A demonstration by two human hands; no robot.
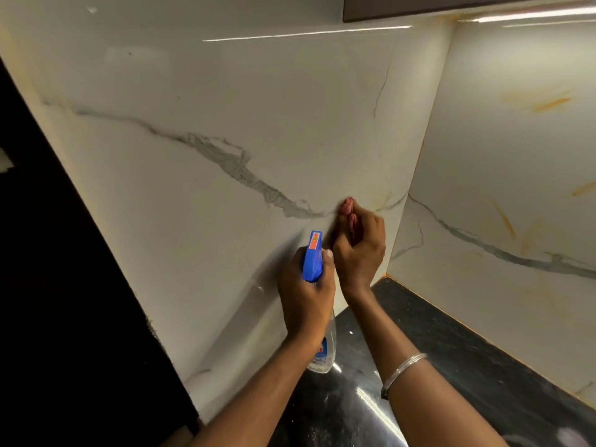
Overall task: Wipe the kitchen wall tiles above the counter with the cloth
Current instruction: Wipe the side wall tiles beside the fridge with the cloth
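White marble-look wall tiles (pixel 225 124) with grey veins fill the view above the black counter (pixel 435 333). My right hand (pixel 361 250) grips a bunched pink cloth (pixel 348 208) and holds it against the tile low down, near the corner. My left hand (pixel 306 291) grips a clear spray bottle (pixel 324 353) by its blue trigger head (pixel 313 256), nozzle pointing up at the wall just left of the cloth. Most of the cloth is hidden inside my fist.
A second tiled wall (pixel 516 156) with orange streaks meets the first at a corner on the right. A dark cabinet underside (pixel 419 8) sits at the top. A dark vertical panel (pixel 48 285) borders the tiles on the left.
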